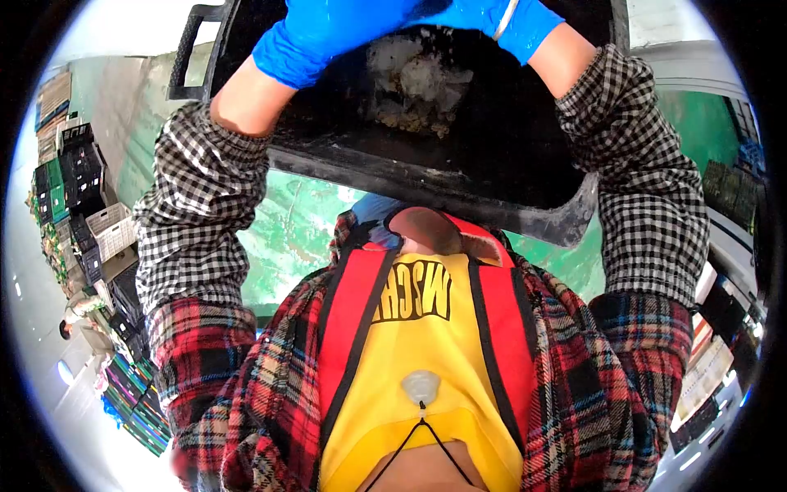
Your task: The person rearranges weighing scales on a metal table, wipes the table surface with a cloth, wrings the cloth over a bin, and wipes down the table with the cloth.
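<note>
My left hand [328, 37], in a wet blue glove, is over a large black plastic tub [426, 184]. Close beside it, also gloved in blue, is my right hand [508, 29], with a pale band [507, 18] around the glove near the wrist. The top edge of the view cuts off both hands, so neither the fingers nor anything in them can be made out. Below the hands, the dark inside of the tub shows a greyish, brown-edged patch [422, 86]. A loop handle [193, 53] sticks out at the tub's upper left.
Stacked black crates [82, 176] and a white crate [111, 230] stand at the far left. A person [86, 307] is near them. The green floor [291, 238] looks worn and wet. More crates and boxes [705, 361] line the right side.
</note>
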Demonstrator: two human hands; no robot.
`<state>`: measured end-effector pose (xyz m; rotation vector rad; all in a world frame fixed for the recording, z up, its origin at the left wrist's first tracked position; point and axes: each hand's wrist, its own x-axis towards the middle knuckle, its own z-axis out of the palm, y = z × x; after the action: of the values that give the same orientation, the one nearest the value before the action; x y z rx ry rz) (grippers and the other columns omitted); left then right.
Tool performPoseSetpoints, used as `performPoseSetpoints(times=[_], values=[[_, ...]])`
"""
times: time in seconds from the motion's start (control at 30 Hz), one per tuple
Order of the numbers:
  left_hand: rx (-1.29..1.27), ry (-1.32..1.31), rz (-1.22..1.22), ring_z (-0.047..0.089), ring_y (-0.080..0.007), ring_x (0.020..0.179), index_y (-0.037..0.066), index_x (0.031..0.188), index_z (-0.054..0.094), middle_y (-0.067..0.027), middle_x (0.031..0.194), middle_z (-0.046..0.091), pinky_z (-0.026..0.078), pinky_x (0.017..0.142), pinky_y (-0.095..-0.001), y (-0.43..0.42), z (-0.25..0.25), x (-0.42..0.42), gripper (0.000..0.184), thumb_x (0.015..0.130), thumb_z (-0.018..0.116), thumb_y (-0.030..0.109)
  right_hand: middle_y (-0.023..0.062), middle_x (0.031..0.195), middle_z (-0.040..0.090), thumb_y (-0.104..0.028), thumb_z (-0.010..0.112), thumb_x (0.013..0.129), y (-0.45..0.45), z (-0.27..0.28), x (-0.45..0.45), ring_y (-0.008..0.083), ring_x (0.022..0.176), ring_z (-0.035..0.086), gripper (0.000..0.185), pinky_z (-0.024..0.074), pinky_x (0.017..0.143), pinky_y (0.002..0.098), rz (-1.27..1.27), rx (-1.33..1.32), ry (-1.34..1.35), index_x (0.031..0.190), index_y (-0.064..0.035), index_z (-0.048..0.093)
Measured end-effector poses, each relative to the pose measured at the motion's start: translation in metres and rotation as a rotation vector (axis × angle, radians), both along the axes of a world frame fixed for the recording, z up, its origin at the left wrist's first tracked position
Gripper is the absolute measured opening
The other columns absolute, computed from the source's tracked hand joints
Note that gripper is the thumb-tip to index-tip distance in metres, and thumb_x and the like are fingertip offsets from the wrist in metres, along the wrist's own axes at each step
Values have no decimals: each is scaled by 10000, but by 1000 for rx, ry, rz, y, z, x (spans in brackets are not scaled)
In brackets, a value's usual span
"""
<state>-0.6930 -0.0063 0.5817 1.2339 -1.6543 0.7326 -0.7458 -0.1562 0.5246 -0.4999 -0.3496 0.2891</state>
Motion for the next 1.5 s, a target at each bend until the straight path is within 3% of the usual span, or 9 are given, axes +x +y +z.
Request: performPoseSetpoints(times=[0.27,0.4,0.57,0.7,0.83,0.97,1.13,1.2,1.5], values=[[289,-158,-98,561,-291,850,33,990,626,-127,939,558,479,729,-361,24,-9,9,216,819,735,108,32,924,677,-227,640,939,2,21,-47,157,811,642,191,560,764,304,-601,-643,187,1064,-82,647],[382,1492,-332,633,-173,750,14,1027,635,-75,821,660,525,728,-280,9,-22,23,284,991,498,260,80,885,691,-176,751,824,27,28,-39,176,804,659,216,524,734,295,-1109,-1273,-242,976,-48,669],[431,1759,-826,603,-254,1114,62,1272,528,-131,1233,607,517,956,-430,1,-35,34,403,993,415,330,96,929,623,-186,740,727,44,69,-28,300,911,610,239,493,871,388,-1498,-1872,-1211,934,-103,654],[176,1901,-1174,614,-239,1075,36,1215,563,-119,1188,619,495,1003,-384,2,-15,21,344,899,569,170,119,916,623,-194,769,784,63,57,-24,299,862,626,245,510,795,361,-1829,-1232,-868,959,-84,636],[-169,1428,-575,633,-163,859,-13,1071,631,-69,947,666,526,800,-298,-23,13,15,226,850,612,37,5,871,655,-137,705,900,59,48,25,77,773,587,126,492,688,242,-1521,-185,-82,913,-38,627],[-56,815,168,596,-100,751,-12,987,674,-23,841,651,508,706,-250,-20,21,-12,176,814,654,-33,35,917,707,-298,528,966,45,19,30,190,829,661,253,547,808,338,-750,323,154,967,-88,669],[105,28,235,648,-254,717,47,873,682,-124,813,657,525,661,-334,24,13,-34,179,706,739,23,76,1076,650,-126,509,951,57,2,-10,160,993,610,244,511,924,324,-227,169,-82,1141,-8,606],[142,-107,118,630,-305,698,79,835,652,-118,806,637,510,617,-380,35,12,-41,208,648,732,36,35,1049,640,-49,550,914,59,-3,-28,107,972,579,226,501,899,281,-614,-586,-408,1125,-27,626],[396,-509,-16,613,-289,655,122,791,680,-92,836,643,514,545,-383,58,-2,-72,280,516,714,82,6,903,651,-83,586,876,33,-11,-76,117,820,581,119,498,748,282,-481,-1269,-307,947,-51,675]])
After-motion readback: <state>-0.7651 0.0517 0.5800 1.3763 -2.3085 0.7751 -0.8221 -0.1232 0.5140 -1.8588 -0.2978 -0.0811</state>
